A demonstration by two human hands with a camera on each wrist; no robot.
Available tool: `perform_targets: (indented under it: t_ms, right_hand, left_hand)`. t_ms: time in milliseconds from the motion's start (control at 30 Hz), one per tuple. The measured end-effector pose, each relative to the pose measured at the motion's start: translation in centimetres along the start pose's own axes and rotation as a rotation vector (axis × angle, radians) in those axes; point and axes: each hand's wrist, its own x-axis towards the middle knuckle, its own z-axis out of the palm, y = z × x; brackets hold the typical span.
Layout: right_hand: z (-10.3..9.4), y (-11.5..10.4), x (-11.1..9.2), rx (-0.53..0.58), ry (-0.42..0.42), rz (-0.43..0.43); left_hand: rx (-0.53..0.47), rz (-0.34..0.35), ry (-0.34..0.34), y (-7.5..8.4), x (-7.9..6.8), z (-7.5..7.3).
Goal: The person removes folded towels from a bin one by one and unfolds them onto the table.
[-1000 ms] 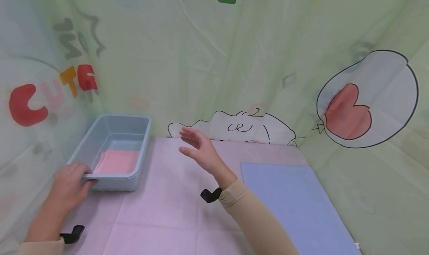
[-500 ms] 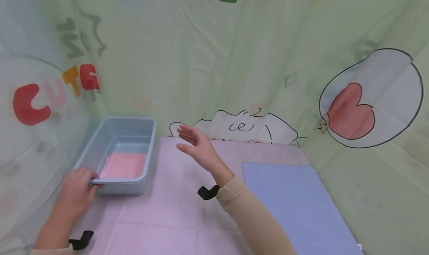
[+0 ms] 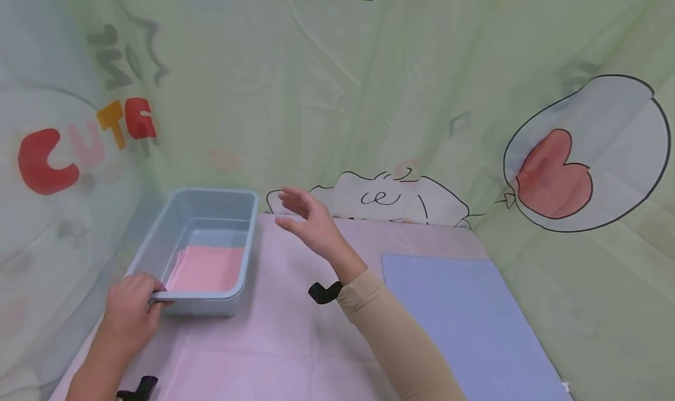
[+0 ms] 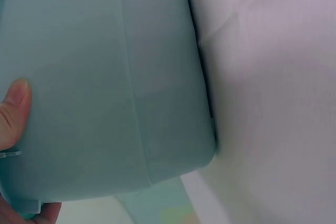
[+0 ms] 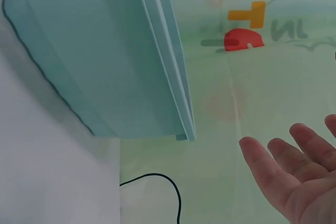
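A light blue plastic bin (image 3: 195, 308) stands at the left of the table, and a folded pink cloth (image 3: 208, 269) lies in its bottom. My left hand (image 3: 134, 307) grips the bin's near left corner, fingers over the rim and thumb beneath it. In the left wrist view, the thumb (image 4: 16, 111) lies against the bin's outer wall. To the right of the bin, my right hand (image 3: 313, 225) is held in the air with fingers spread and slightly bent, touching nothing. The right wrist view shows these fingers (image 5: 262, 166) apart from the bin's rim (image 5: 165, 51).
A flat blue cloth (image 3: 453, 319) covers the table's right side. The pinkish table cover (image 3: 253, 366) lies between it and the bin. Printed curtains (image 3: 237, 96) enclose the back and both sides, the left one close beside the bin.
My left hand has drawn the bin rightward and toward me, with the pink cloth moving along inside. My right hand has shifted slightly left and stays raised.
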Motion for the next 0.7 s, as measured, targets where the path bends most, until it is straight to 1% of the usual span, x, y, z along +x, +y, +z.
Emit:
perform_targets:
  t_ms: [200,367,467,600,700]
  right_hand:
    - [0.2,-0.7,0.7,0.050,-0.011,-0.011]
    - [0.6,-1.2,1.4,0.063,-0.027,-0.026]
    - [0.9,-1.5,1.8,0.078,-0.036,-0.037]
    - [1.5,-1.9,2.4,0.101,-0.054,-0.052]
    - [2.0,-1.9,2.7,0.103,-0.063,-0.058]
  left_hand:
    - [-0.040,0.007,0.000,1.1,-0.3,0.1]
    - [-0.044,-0.010,-0.052,2.4,-0.4,0.0]
    - [-0.037,-0.027,-0.071,3.1,-0.4,0.0]
    - [-0.040,-0.036,-0.064,3.8,-0.5,0.0]
    - [-0.059,-0.026,-0.051,4.3,-0.6,0.2]
